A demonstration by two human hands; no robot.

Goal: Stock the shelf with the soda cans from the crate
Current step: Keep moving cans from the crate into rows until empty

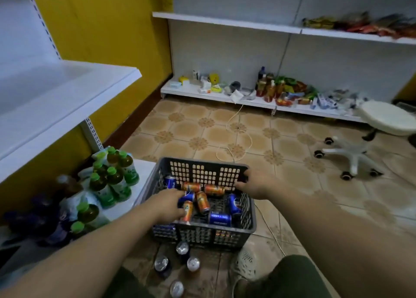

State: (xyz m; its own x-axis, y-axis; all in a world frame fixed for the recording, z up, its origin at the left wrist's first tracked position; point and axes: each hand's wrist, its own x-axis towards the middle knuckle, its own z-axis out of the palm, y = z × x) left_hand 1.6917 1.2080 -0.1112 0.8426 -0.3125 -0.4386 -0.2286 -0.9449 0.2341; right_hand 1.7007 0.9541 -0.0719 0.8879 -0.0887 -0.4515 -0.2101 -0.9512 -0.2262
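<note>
A dark grey plastic crate (pixel 202 234) sits on the tiled floor and holds several orange and blue soda cans lying on their sides. My left hand (pixel 167 204) reaches into the crate and grips an orange can (pixel 187 212). My right hand (pixel 249 185) holds the crate's far right rim. Several cans (pixel 182 248) stand upright on the floor just in front of the crate. A white shelf (pixel 56 99) juts out on the left, its top bare.
Green-capped drink bottles (pixel 112 178) crowd the low shelf left of the crate. A white cable (pixel 234 140) trails across the floor behind it. A white swivel stool (pixel 369 137) stands at the right. Far shelves (pixel 247 99) hold mixed goods.
</note>
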